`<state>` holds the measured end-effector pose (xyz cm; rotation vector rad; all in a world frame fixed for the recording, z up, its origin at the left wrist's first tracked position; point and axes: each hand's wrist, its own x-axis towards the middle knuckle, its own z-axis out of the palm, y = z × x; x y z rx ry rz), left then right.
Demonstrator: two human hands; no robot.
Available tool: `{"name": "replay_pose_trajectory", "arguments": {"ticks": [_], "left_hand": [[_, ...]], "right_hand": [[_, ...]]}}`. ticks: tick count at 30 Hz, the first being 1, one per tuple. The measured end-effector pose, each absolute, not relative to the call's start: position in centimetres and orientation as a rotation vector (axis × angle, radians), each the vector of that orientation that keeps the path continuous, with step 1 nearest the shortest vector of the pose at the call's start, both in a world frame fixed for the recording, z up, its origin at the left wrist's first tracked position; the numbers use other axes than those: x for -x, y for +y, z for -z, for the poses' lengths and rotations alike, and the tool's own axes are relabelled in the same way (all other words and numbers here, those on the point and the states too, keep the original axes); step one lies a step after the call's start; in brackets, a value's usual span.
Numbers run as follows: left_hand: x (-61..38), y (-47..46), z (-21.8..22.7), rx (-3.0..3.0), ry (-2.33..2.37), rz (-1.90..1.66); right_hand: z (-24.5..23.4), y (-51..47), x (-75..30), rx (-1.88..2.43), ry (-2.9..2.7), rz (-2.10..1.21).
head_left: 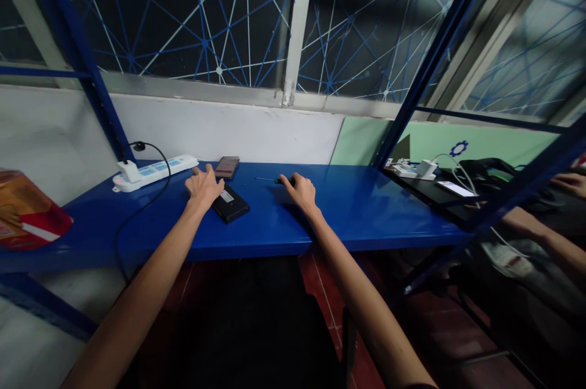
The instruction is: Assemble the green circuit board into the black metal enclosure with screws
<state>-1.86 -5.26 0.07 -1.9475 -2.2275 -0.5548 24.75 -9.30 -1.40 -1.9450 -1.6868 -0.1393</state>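
Observation:
My left hand (204, 186) lies on a black phone-like device (231, 204) on the blue bench (274, 224), fingers spread flat across its upper end. My right hand (300, 189) is closed round the green-and-black handle of a thin screwdriver (273, 180), whose shaft points left along the bench. A second dark phone (227, 166) rests just beyond my left hand, near the wall.
A white power strip (153, 172) with a black cable lies at the back left. An orange-red pack (25, 209) sits at the far left edge. At the right, another person's arms (544, 236) rest by a bench with a white charger (425, 168) and cables. Blue rack posts frame the bench.

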Motion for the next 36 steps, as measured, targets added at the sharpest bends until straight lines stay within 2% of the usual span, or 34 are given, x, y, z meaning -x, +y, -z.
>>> {"name": "replay_pose_trajectory", "arguments": {"ticks": [3, 9, 12, 18, 26, 36], "left_hand": [[1.6, -5.1, 0.3, 2.001, -1.971, 0.661], [0.6, -4.4, 1.4, 2.558, -1.449, 0.861], [0.1, -4.5, 1.6, 2.559, -1.573, 0.818], [-1.2, -5.3, 1.5, 2.151, -1.868, 0.762], [-0.9, -5.0, 1.8, 2.494, -1.510, 1.178], [-0.8, -4.5, 2.1, 2.608, -1.389, 1.145]], "right_hand": [[1.2, -9.5, -24.7, 1.920, -1.657, 0.113], [1.1, -9.5, -24.9, 1.851, -1.579, 0.038], [1.2, -9.4, -24.9, 1.826, -1.531, 0.037], [1.3, -9.3, -24.8, 1.799, -1.498, 0.092], [1.2, -9.3, -24.7, 1.623, -1.519, -0.037], [1.4, -9.3, -24.6, 1.569, -1.583, -0.058]]}}
